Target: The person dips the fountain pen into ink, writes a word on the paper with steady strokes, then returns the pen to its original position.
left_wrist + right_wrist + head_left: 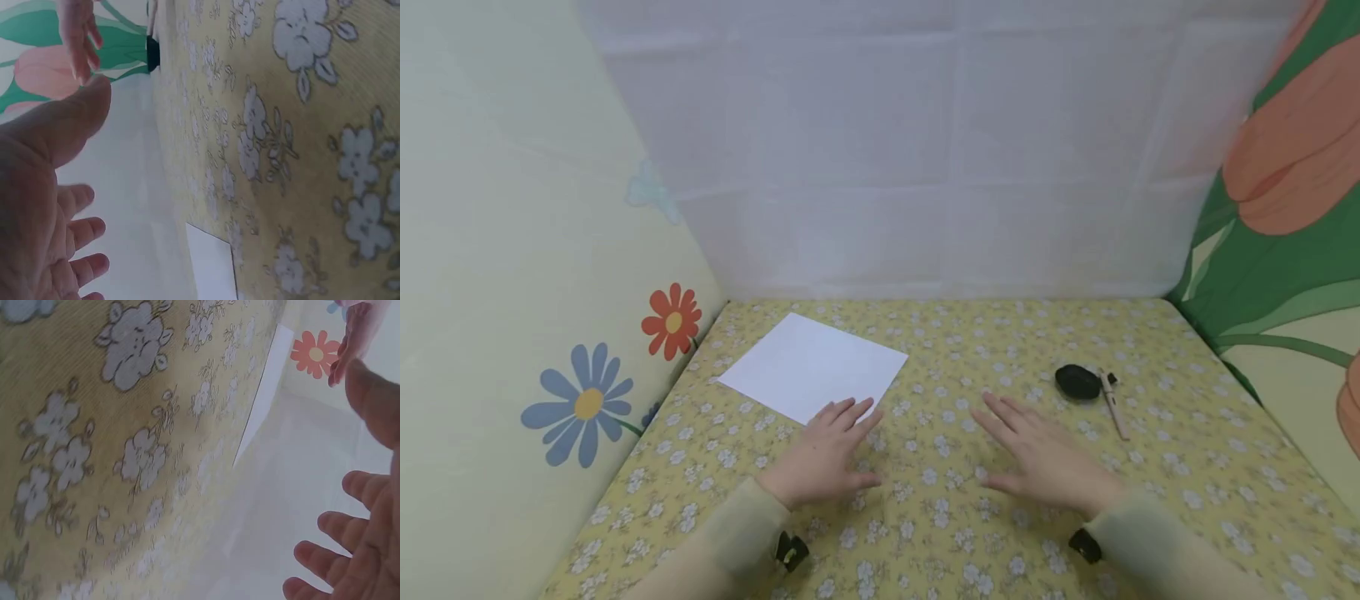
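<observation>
In the head view, my left hand [823, 458] hovers over the table near the close corner of a white sheet of paper [812, 367], its fingers spread. My right hand [1045, 458] is held across from it, fingers apart, with nothing in it. Beyond the right hand lie a dark oval object [1077, 382], its kind unclear, and a slim beige pen-like object [1115, 407] with a small black piece by its far end. The left wrist view shows the left palm [31, 187] bare; the right wrist view shows the right fingers [337, 562] relaxed and holding nothing.
A yellow floral cloth [925, 517] covers the table. White fabric [887, 150] hangs along the back edge. Painted-flower panels flank both sides, with a blue flower [587, 404] at left and a large orange tulip [1300, 150] at right.
</observation>
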Available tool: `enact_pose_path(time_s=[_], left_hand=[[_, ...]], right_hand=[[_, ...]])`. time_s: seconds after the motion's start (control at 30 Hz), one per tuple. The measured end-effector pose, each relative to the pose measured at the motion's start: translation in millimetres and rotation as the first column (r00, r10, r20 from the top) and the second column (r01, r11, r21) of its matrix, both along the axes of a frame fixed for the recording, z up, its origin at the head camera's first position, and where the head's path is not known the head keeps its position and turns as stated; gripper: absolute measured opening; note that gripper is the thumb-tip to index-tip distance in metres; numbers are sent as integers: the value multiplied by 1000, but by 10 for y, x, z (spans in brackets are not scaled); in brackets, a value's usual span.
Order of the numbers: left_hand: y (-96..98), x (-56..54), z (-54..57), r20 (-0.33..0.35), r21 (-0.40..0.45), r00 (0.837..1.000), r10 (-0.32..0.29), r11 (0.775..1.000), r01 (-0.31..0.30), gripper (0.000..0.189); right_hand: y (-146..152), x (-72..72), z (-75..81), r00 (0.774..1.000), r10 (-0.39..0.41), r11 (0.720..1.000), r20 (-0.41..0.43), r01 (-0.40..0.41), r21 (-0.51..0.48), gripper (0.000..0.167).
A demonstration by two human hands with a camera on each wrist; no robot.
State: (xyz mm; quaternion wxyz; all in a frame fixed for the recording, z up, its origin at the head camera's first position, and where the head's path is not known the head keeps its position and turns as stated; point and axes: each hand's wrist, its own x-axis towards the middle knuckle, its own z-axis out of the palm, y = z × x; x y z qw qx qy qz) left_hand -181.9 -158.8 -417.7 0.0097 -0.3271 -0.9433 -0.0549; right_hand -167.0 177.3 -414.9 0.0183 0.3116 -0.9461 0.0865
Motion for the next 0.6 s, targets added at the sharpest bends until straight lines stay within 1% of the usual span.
enact_pose_path(time_s=[0.13, 0.23, 0.3, 0.33, 0.37, 0.43, 0.5, 0.6], left_hand=[[-27, -43, -66, -11, 33, 997, 72, 997, -72, 84], [-40, -74, -120, 3, 71, 992, 130, 989, -129, 77], [-38, -96, -156, 20, 79, 984, 176, 981, -177, 73], [-34, -106, -172, 29, 82, 979, 201, 976, -202, 71], [-27, -116, -185, 41, 85, 973, 228, 969, -231, 69], [-8, -135, -208, 65, 90, 960, 273, 956, -278, 66], [13, -155, -234, 81, 90, 948, 307, 945, -314, 63], [46, -181, -264, 99, 95, 934, 343, 931, -351, 62]], right_hand=[[-113, -87, -47, 999, -20, 999, 36, 22, -50, 85], [-227, -165, -88, 998, -41, 995, 56, 46, -91, 80], [-315, -218, -114, 993, -63, 988, 98, 76, -134, 76], [-359, -244, -129, 988, -76, 982, 137, 98, -163, 75], [-407, -268, -139, 979, -89, 973, 181, 125, -196, 73], [-496, -321, -168, 955, -113, 946, 274, 187, -263, 70], [-578, -366, -190, 920, -128, 913, 371, 255, -319, 69], [-694, -445, -213, 870, -124, 859, 477, 335, -387, 67]])
